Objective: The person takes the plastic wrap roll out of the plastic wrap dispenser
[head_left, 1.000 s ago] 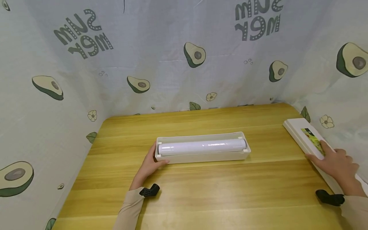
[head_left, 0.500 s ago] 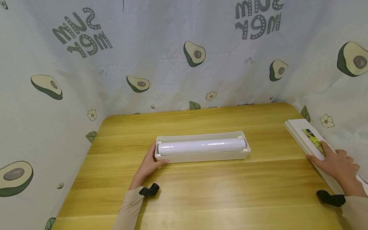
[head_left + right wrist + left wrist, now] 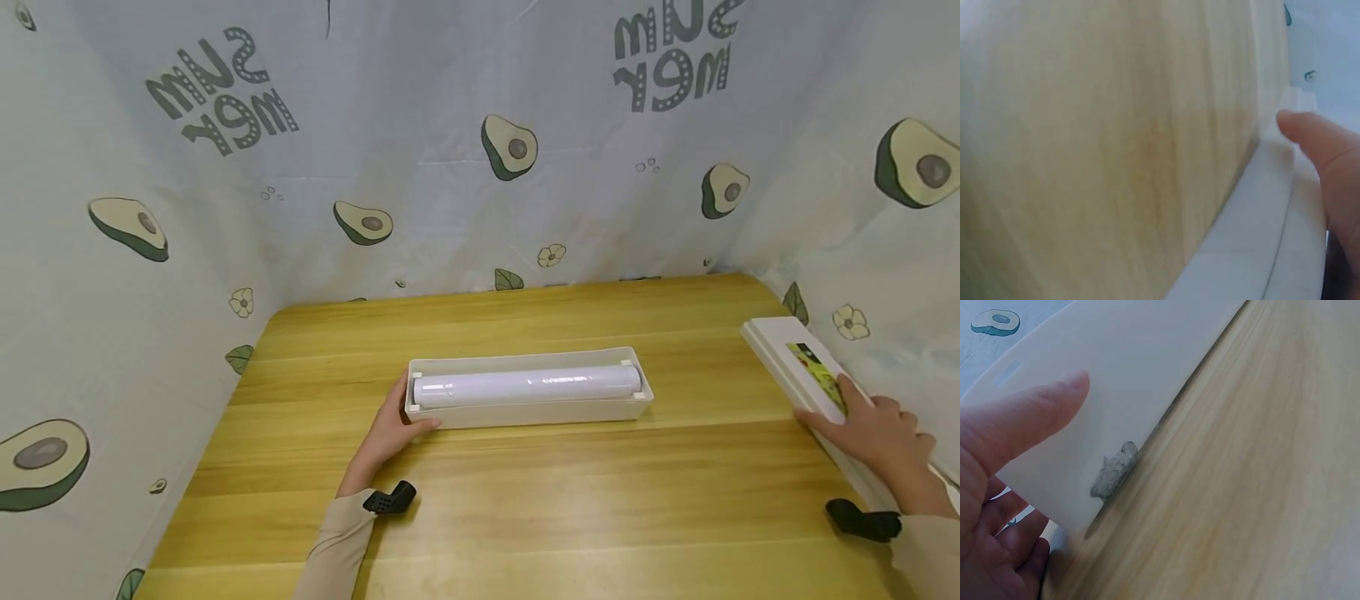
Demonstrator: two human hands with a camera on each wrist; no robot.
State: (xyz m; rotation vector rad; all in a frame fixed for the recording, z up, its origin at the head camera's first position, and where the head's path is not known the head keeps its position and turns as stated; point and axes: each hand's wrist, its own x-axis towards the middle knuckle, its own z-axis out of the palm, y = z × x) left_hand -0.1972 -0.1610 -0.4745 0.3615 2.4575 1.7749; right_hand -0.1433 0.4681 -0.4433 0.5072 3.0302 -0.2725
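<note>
A long white open-topped box (image 3: 525,415) lies in the middle of the table, holding a shiny white roll (image 3: 525,386) that looks like plastic wrap. My left hand (image 3: 386,429) grips the box's left end, thumb on its front wall and fingers round the end. In the left wrist view a grey, rough patch (image 3: 1113,472) marks the box wall (image 3: 1141,362) near its lower edge. At the right, my right hand (image 3: 881,433) grips a long white lid-like piece (image 3: 776,342) with a green and yellow label (image 3: 813,371). Its thumb lies along the stepped side edge (image 3: 1266,187).
The wooden table (image 3: 525,508) ends at the back against a hanging white cloth (image 3: 442,192) printed with avocados. The same cloth encloses the left and right sides. A black wrist mount sits on each sleeve (image 3: 337,542).
The head view has shifted slightly, so the scene sits a little lower in it. Both hands keep their holds, and the box and lid-like piece stay in place.
</note>
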